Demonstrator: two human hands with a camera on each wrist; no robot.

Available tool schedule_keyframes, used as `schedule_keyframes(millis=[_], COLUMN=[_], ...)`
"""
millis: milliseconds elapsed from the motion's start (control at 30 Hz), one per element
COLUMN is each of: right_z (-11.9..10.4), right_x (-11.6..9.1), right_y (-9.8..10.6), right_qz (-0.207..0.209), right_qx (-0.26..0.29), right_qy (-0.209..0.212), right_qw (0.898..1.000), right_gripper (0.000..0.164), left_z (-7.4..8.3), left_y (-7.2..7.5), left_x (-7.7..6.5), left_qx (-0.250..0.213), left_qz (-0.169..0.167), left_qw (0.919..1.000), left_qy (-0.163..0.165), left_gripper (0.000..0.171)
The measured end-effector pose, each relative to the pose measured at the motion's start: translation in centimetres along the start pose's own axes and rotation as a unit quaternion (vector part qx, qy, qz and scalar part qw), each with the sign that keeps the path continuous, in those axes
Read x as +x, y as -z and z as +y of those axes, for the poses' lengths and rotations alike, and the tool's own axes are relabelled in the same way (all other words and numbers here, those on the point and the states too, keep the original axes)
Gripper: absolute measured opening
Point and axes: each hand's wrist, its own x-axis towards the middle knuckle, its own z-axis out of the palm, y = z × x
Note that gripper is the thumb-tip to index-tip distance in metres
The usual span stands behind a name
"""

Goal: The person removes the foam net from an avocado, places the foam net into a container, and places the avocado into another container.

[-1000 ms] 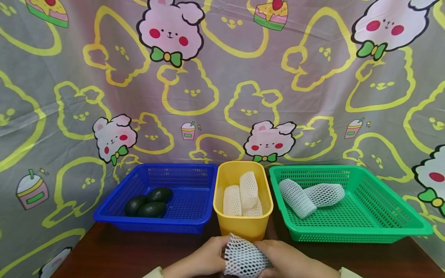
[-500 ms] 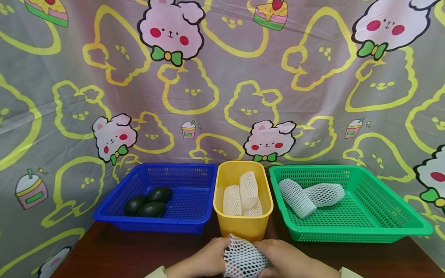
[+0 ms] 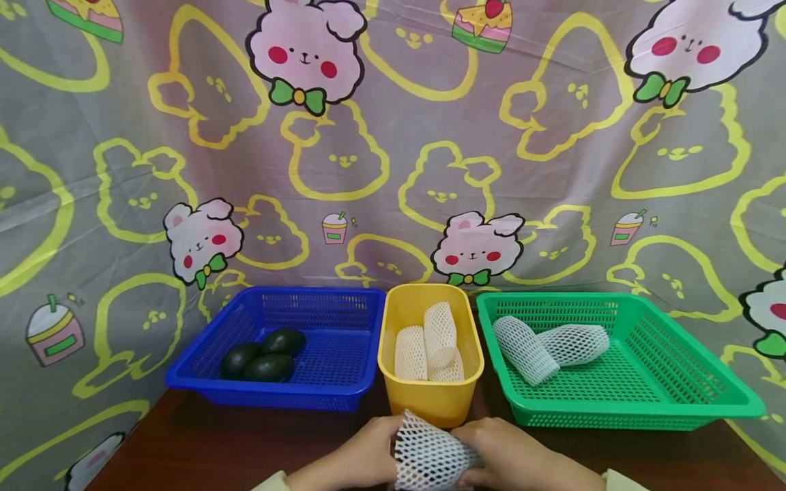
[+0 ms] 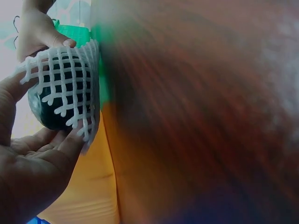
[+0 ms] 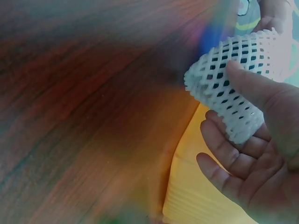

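A white foam net (image 3: pixel 432 453) covers most of a dark green avocado (image 4: pixel 51 109), whose bare end shows in the left wrist view. My left hand (image 3: pixel 367 455) holds the net's open end, thumb on one side and fingers under the avocado. At the other end, my right hand (image 3: pixel 522 458) grips the net between its thumb, laid on top, and the fingers below, as the right wrist view shows. Both hands are just in front of the yellow bin (image 3: pixel 430 402), low over the table.
Several avocados (image 3: pixel 270 368) lie in the blue basket (image 3: pixel 276 397) on the left. Several cream foam nets (image 3: pixel 439 334) stand in the yellow bin. Two white netted pieces (image 3: pixel 574 344) rest in the green basket (image 3: pixel 614 417) on the right. A patterned curtain (image 3: pixel 393 170) hangs behind.
Both hands stay in nearly the same place with the netted avocado. The right hand's fingers shift slightly on the net, and the head view tilts a little.
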Motion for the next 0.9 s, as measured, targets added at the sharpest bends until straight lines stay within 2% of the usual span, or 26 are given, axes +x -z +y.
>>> schedule_keyframes(millis=[100,233,333,567,700,900], right_z=[0.0,-0.2,-0.2,0.0,0.0,-0.5], right_x=[0.0,-0.1,-0.2,-0.5,-0.6,-0.3], right_y=[0.1,0.2,0.3,0.9,1.1,1.2], right_qz=[0.007,0.010,0.019,0.019,0.021,0.029], right_qx=[0.001,0.004,-0.019,-0.040,-0.050,-0.081], right_qy=[-0.002,-0.036,-0.052,-0.068,-0.069,-0.052], right_qw=[1.000,0.999,0.998,0.997,0.996,0.995], right_gripper=[0.020,0.016,0.015,0.013,0.015,0.029], left_z=[0.1,0.1,0.0,0.2,0.5,0.5], left_y=[0.2,0.2,0.4,1.3,1.6,1.5], left_x=[0.0,-0.2,-0.4,-0.8,-0.8,-1.1], left_qx=[-0.030,-0.078,-0.107,-0.105,-0.122,-0.133], left_qz=[-0.006,-0.009,-0.008,0.001,0.001,0.000], left_qw=[0.9994,0.9957,0.9924,0.9898,0.9858,0.9853], left_qy=[0.019,0.049,0.060,0.097,0.116,0.107], left_gripper=[0.031,0.038,0.043,0.049,0.052,0.051])
